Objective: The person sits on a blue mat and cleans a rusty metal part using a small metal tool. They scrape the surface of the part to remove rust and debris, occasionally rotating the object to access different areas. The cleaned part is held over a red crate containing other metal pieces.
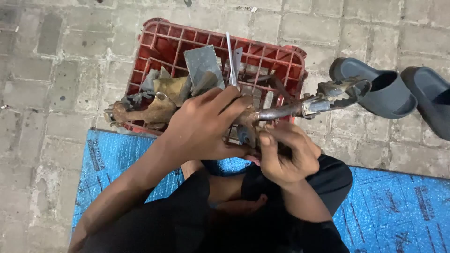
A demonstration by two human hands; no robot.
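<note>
A floor of grey paving bricks (56, 70) carries a blue textured mat (398, 201) along its near edge, a red plastic crate (161, 44) beyond the mat, and two dark grey slippers (375, 91) at the right.

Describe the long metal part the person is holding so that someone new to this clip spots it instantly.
Start at the red plastic crate on the paving. Across its near edge lies a long rusty metal part, gripped by the left hand and right hand. Unlike the flat scraps inside, it ends in a forked bracket beside the grey slippers.
</note>
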